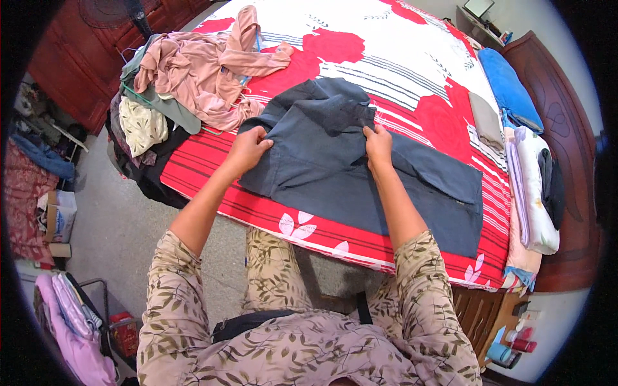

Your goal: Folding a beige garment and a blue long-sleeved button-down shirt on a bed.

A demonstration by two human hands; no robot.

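A dark blue-grey button-up shirt [323,164] lies spread near the front edge of the bed, its collar end bunched on the far side and a sleeve or panel stretching to the right. My left hand [249,147] pinches the cloth on its left side between thumb and fingers. Farther right, my right hand [378,144] grips the edge of the fabric near the middle. Part of the garment's far side is rumpled into folds, so its full shape is hidden.
A red and white flowered bedsheet [386,91] covers the bed. Pink clothing [193,72] and other garments are heaped at the left. Folded cloths [533,188] and a blue pillow [511,89] lie by the wooden headboard [562,130]. A draped rack [72,328] stands lower left.
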